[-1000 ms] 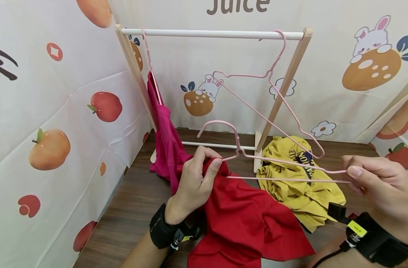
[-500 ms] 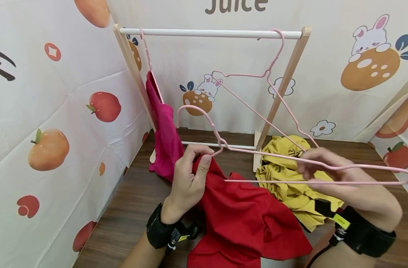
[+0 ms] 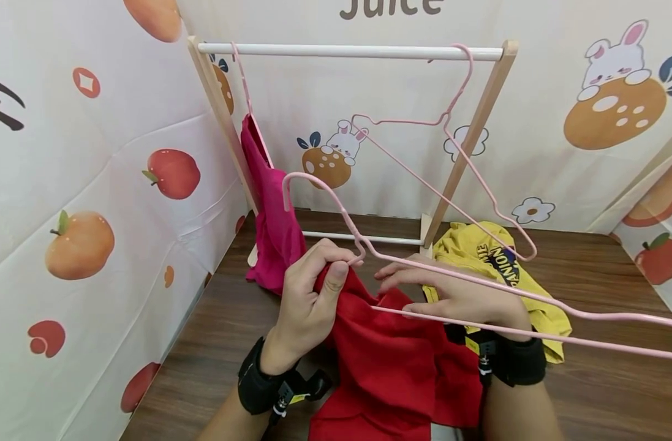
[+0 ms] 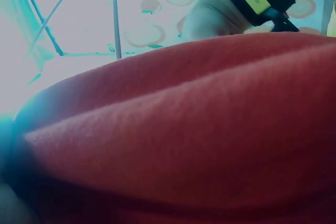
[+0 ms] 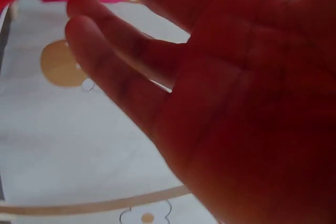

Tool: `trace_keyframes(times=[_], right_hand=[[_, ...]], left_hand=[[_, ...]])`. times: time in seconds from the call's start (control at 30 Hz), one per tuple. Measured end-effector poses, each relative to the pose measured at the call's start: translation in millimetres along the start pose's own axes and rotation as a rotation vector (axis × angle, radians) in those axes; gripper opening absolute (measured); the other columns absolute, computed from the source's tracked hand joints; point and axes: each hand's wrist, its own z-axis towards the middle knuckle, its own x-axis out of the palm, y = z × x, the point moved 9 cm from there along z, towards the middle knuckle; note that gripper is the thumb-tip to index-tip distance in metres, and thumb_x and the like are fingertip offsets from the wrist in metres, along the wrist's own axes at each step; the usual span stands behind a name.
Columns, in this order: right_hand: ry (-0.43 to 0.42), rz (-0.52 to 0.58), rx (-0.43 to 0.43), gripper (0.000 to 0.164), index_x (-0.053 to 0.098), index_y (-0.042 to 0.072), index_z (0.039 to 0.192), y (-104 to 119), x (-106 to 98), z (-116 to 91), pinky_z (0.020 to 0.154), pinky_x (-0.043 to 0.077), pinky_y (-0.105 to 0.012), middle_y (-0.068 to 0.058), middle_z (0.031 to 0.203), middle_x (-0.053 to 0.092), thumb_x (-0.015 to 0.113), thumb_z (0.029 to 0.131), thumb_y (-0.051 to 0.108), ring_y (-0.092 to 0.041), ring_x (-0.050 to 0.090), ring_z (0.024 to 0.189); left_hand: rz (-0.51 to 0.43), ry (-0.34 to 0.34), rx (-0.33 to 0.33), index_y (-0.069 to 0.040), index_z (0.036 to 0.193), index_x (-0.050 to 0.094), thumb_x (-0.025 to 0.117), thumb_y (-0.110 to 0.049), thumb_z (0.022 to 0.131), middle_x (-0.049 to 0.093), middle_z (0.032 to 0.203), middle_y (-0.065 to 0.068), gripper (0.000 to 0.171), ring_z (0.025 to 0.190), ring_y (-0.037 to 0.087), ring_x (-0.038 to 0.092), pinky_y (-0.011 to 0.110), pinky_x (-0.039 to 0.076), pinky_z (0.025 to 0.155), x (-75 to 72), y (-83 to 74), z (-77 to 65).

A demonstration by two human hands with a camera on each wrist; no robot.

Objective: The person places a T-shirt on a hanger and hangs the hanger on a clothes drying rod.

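In the head view my left hand (image 3: pixel 308 303) pinches the edge of a red garment (image 3: pixel 385 361) together with a pink clothes hanger (image 3: pixel 457 272) near its neck. The hanger's left end is hidden inside the red cloth; its right end runs out of view. My right hand (image 3: pixel 457 295) reaches between the hanger's upper and lower bars, close to the garment. Its fingers are straight and spread, with nothing held, as the right wrist view also shows at the palm (image 5: pixel 226 98). Red cloth (image 4: pixel 178 129) fills most of the left wrist view.
Behind stands a wooden rack with a white rail (image 3: pixel 347 51). From it hang a magenta garment (image 3: pixel 272 233) on a hanger at left and a bare pink hanger (image 3: pixel 404 123) at right. A crumpled yellow garment (image 3: pixel 473 242) lies on the brown table (image 3: pixel 611 275).
My right hand has let go of the hanger's right end and moved left towards the red garment. The hanger's right end has come nearer and out of view, its hook shifting left.
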Motion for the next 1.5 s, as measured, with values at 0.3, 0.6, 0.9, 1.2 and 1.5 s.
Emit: trace_keyframes(times=[0.3,0.6,0.9,1.2,1.5], right_hand=[[0.024,-0.045,0.261,0.014,0.074,0.031,0.095,-42,-7,-9,0.075,0.051,-0.026,0.009,0.098,0.068,0.070,0.095,0.045,-0.013,0.060,0.093],[-0.064,0.083,0.393,0.018,0.070,0.025,0.081,-45,-35,-50,0.054,0.043,-0.028,0.006,0.066,0.055,0.070,0.097,0.034,-0.010,0.050,0.061],[-0.385,-0.220,0.298,0.023,0.076,0.033,0.099,-24,-74,-104,0.069,0.047,-0.020,0.014,0.097,0.071,0.082,0.086,0.015,0.007,0.050,0.098],[-0.577,-0.034,0.090,0.035,0.073,0.006,0.108,-2,-92,-129,0.067,0.049,-0.016,0.008,0.102,0.072,0.070,0.083,-0.018,-0.005,0.056,0.098],[-0.733,0.251,-0.064,0.029,0.069,-0.012,0.102,13,-100,-145,0.044,0.043,-0.017,-0.004,0.090,0.071,0.063,0.079,-0.029,-0.006,0.052,0.057]], left_hand=[[-0.021,-0.085,-0.041,0.001,0.103,0.065,0.051,-0.025,0.107,0.069,0.095,0.016,0.030,0.092,0.022,0.067,0.027,0.053,0.082,-16.2,4.6,2.6],[0.015,-0.121,-0.101,0.002,0.107,0.067,0.054,-0.020,0.106,0.069,0.096,0.013,0.026,0.084,0.016,0.062,0.025,0.049,0.077,-27.8,16.1,3.6],[0.126,-0.084,-0.118,-0.001,0.105,0.069,0.054,-0.022,0.106,0.072,0.094,0.010,0.027,0.080,0.014,0.062,0.025,0.048,0.071,-37.3,24.2,3.7],[0.252,-0.040,-0.099,-0.003,0.097,0.071,0.055,-0.023,0.105,0.074,0.087,0.008,0.027,0.077,0.015,0.065,0.023,0.053,0.075,-45.2,28.2,4.2],[0.277,-0.011,-0.135,-0.007,0.097,0.073,0.061,-0.010,0.099,0.073,0.087,0.007,0.012,0.080,0.012,0.064,0.022,0.053,0.081,-55.3,31.5,3.4]])
